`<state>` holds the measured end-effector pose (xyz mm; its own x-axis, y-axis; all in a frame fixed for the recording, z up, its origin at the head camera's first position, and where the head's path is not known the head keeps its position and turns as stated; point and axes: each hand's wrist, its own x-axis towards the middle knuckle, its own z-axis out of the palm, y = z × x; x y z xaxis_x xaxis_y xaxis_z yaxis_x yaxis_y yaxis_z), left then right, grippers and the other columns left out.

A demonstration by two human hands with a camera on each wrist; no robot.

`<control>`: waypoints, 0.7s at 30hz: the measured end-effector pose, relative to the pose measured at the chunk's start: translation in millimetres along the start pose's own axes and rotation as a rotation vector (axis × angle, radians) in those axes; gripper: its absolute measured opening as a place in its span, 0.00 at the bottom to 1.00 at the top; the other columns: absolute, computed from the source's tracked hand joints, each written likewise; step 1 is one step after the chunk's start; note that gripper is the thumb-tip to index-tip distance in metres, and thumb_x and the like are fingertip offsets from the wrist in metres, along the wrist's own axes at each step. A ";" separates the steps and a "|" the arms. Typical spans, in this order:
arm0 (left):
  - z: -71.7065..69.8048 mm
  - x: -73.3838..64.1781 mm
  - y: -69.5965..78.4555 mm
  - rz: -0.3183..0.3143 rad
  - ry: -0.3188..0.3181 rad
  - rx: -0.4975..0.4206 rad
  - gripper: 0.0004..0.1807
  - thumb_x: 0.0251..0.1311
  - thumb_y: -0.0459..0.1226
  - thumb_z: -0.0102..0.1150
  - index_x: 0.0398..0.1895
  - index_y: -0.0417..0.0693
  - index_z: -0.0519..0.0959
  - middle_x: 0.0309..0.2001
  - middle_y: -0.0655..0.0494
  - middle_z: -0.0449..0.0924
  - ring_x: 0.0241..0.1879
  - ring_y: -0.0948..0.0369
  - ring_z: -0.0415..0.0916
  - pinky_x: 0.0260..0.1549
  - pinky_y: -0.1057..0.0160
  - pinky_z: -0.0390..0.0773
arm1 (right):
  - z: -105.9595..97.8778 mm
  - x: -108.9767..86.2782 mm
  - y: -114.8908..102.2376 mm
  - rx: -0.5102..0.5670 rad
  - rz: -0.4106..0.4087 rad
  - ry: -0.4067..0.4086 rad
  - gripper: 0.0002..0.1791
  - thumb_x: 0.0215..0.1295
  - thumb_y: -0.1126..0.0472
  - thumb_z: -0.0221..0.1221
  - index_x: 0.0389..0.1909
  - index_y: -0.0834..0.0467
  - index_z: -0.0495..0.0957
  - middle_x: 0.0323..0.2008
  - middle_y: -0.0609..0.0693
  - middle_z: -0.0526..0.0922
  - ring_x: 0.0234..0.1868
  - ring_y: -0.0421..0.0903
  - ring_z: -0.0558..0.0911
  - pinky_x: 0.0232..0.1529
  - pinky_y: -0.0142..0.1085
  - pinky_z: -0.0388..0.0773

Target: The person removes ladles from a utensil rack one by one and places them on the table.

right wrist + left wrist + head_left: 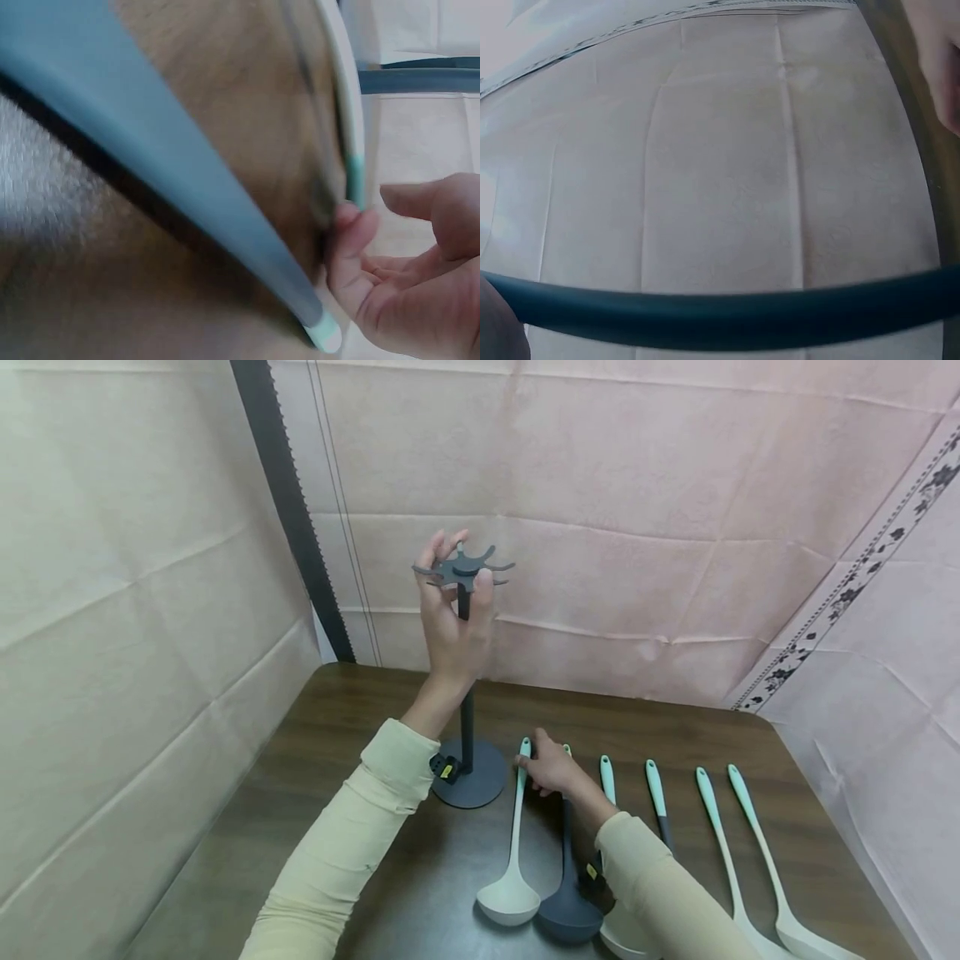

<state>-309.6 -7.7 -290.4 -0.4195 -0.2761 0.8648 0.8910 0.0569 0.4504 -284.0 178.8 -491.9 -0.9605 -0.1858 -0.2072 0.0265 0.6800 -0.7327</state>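
A dark utensil stand [467,710] with a round base and a ring of curved hooks stands at the table's back left. My left hand [457,618] grips its top, thumb in front and fingers behind; in the left wrist view the pole [727,321] crosses below. My right hand [553,768] is at the mint-tipped handle of a white ladle [510,893], which lies on the table. In the right wrist view a fingertip is right at the handle end [354,184], with the thumb [401,201] apart from it. Beside it lies a dark blue ladle [570,914].
Several more mint-tipped utensils lie to the right, including a dark-shafted handle [657,789] and two white-shafted ones [723,852] side by side. My right sleeve covers part of the row. Cloth walls [600,527] surround the brown wooden table [300,802].
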 end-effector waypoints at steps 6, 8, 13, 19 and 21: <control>-12.8 -10.9 -5.6 -0.078 -0.112 0.007 0.58 0.67 0.58 0.56 0.86 0.44 0.33 0.82 0.52 0.57 0.73 0.56 0.70 0.63 0.51 0.78 | -22.3 -21.9 -8.1 -0.003 -0.031 -0.030 0.41 0.80 0.47 0.58 0.83 0.60 0.52 0.42 0.60 0.81 0.33 0.54 0.85 0.32 0.45 0.86; -20.5 -16.7 -8.5 -0.104 -0.149 0.043 0.59 0.65 0.60 0.57 0.86 0.47 0.34 0.81 0.52 0.59 0.69 0.55 0.73 0.63 0.49 0.77 | -32.1 -30.5 -10.2 -0.021 -0.067 -0.026 0.44 0.79 0.42 0.57 0.84 0.58 0.51 0.52 0.62 0.81 0.40 0.56 0.86 0.39 0.48 0.86; -41.0 -29.5 -15.9 -0.159 -0.304 0.227 0.52 0.64 0.69 0.52 0.85 0.59 0.48 0.78 0.52 0.62 0.74 0.55 0.68 0.68 0.45 0.71 | -52.7 -52.5 -14.4 -0.142 -0.171 0.084 0.51 0.74 0.31 0.56 0.84 0.57 0.51 0.67 0.66 0.75 0.60 0.62 0.82 0.56 0.58 0.81; -63.3 -35.6 -22.8 -0.169 -0.492 0.479 0.53 0.63 0.74 0.50 0.86 0.74 0.41 0.82 0.56 0.56 0.76 0.52 0.64 0.65 0.33 0.71 | -69.8 -76.6 -13.8 -0.303 -0.224 0.283 0.54 0.71 0.25 0.53 0.85 0.55 0.52 0.73 0.66 0.69 0.66 0.65 0.76 0.58 0.66 0.77; -69.7 -37.5 -25.9 -0.140 -0.528 0.538 0.54 0.64 0.72 0.53 0.87 0.74 0.39 0.84 0.57 0.53 0.78 0.52 0.61 0.66 0.32 0.69 | -74.1 -82.8 -12.2 -0.338 -0.236 0.334 0.54 0.70 0.24 0.53 0.86 0.52 0.51 0.76 0.66 0.65 0.71 0.66 0.72 0.60 0.69 0.74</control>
<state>-304.9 -65.7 -349.9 -0.6702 0.1725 0.7218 0.6730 0.5513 0.4931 -225.3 238.5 -417.7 -0.9670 -0.1625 0.1962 -0.2385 0.8482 -0.4729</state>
